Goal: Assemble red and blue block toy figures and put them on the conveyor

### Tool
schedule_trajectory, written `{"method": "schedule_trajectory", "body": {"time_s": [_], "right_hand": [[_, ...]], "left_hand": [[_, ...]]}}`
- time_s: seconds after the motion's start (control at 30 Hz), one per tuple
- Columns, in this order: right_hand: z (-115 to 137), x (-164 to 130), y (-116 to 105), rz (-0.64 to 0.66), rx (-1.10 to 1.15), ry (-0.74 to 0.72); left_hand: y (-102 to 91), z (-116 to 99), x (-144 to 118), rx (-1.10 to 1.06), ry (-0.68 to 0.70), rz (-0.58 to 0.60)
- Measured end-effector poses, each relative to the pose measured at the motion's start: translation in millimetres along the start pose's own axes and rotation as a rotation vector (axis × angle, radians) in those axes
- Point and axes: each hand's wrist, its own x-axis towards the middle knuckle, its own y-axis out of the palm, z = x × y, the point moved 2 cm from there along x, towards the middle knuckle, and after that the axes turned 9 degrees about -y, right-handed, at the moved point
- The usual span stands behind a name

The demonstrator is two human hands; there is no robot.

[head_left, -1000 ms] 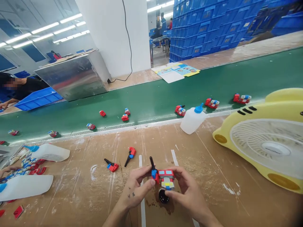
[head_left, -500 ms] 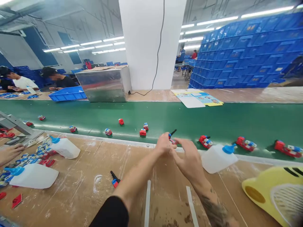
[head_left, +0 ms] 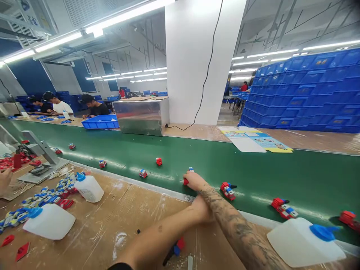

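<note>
My right hand (head_left: 194,180) reaches across onto the green conveyor belt (head_left: 253,172), its fingers curled over a small red and blue toy (head_left: 186,182) lying there. The tattooed right forearm crosses over my left hand (head_left: 201,210), which rests at the wooden table's edge and is mostly hidden. Just right of my right hand, a red, blue and white toy truck with a black piece (head_left: 228,190) lies on the belt. A red, blue and black part (head_left: 174,250) lies on the table under my left forearm.
More toys dot the belt (head_left: 143,173) (head_left: 284,210). White bottles with blue caps lie on the table (head_left: 303,242) (head_left: 88,187) (head_left: 49,223) beside a pile of parts (head_left: 42,195). A co-worker's hand (head_left: 4,180) shows at left. A metal box (head_left: 142,116) and blue tray (head_left: 101,122) stand beyond the belt.
The view has lifted from the table to the belt. Both hands carried the assembled toy to the belt and let it go. My right hand has moved left onto another toy.
</note>
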Motion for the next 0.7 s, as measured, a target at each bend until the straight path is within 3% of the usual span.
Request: {"method": "schedule_trajectory", "body": {"time_s": [0.13,0.27,0.33,0.47,0.57,0.7], "right_hand": [[19.0,-63.1,-14.2,-0.205,0.096,-0.056],[60.8,-155.0,-15.6,-0.419,0.192,-0.03],[78.4,-195.7,-9.9,-0.49,0.286,-0.009],[94.0,-258.5,7.3,-0.523,0.436,0.12],[94.2,-301.9,25.2,-0.576,0.57,0.3],[101.3,-355.5,54.0,-0.723,0.911,0.495]], "left_hand": [[-13.4,47.2,-95.8,0.219,-0.182,0.116],[-12.1,59.9,-158.4,0.293,-0.241,0.14],[-2.5,54.5,-168.9,0.32,-0.251,0.168],[15.0,39.1,-166.0,0.328,-0.232,0.213],[18.4,30.7,-167.7,0.265,-0.195,0.177],[22.6,18.8,-187.4,0.158,-0.221,0.099]]}}
